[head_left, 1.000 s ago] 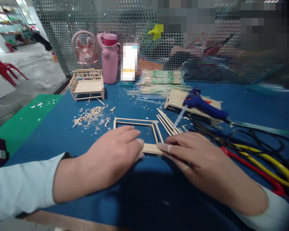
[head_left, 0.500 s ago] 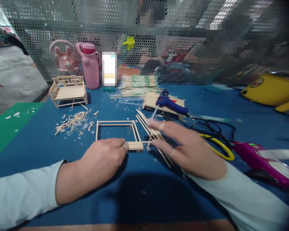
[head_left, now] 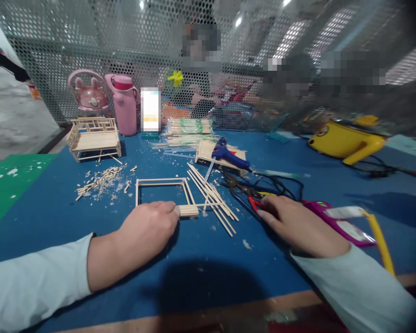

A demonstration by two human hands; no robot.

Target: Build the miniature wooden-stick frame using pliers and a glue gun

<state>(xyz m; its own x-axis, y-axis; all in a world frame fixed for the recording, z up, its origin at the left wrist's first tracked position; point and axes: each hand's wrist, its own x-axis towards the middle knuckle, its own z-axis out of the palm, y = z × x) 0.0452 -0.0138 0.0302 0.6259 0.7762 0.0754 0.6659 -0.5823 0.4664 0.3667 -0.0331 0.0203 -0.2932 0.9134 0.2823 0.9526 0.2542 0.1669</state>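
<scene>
My left hand (head_left: pixel 149 226) is closed on the near edge of a small rectangular stick frame, pinching a flat row of short wooden sticks (head_left: pixel 190 211). One longer stick juts out from that row to the right. Over to the right, my right hand (head_left: pixel 298 226) has its thumb and fingers around the red handles of a pair of pliers (head_left: pixel 243 188), whose dark jaws point away to the left. Between the hands lie several loose wooden sticks (head_left: pixel 222 210). A blue glue gun (head_left: pixel 230 157) rests on a stick-built panel (head_left: pixel 205 151) behind them.
Stick offcuts (head_left: pixel 102 180) lie left of the frame, with a small stick-built bench (head_left: pixel 95 138) behind. A pink bottle (head_left: pixel 125 108), a phone (head_left: pixel 150 110) and bagged sticks (head_left: pixel 190 126) stand by the mesh screen. A purple device (head_left: pixel 317 210) and yellow pot (head_left: pixel 343 138) are right.
My right hand has moved right, from over the loose sticks to the pliers, and closed round their handles. My left hand stays on the frame. The view has turned slightly right.
</scene>
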